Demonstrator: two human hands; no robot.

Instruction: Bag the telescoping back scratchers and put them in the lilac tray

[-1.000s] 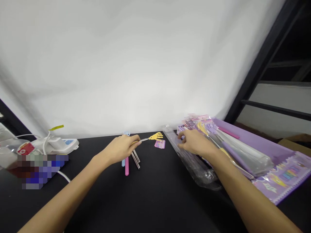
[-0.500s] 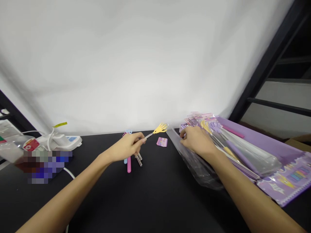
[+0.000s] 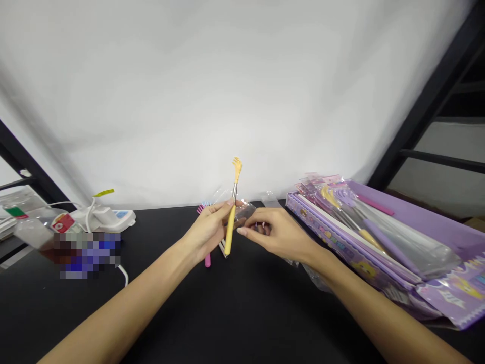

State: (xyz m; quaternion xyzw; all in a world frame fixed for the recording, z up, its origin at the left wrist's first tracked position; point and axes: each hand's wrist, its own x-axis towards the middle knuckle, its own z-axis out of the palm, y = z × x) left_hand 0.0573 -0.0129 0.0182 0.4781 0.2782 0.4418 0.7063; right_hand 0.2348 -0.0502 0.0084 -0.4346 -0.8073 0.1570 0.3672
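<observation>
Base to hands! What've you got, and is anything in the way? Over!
Left hand holds yellow scratcher, claw up. Right hand beside clear wrapper, grip unclear. Wrapper near scratcher might get in the way. Over.

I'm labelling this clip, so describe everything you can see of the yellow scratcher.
The yellow scratcher has a small hand-shaped head with curved fingers, a thin, shiny, metal-looking shaft, and a smooth round handle, probably plastic. It looks intact. It stands nearly upright, head up and leaning slightly right, pinched near the top of the handle by the left hand. The right hand is close beside the handle; contact is unclear.
</observation>
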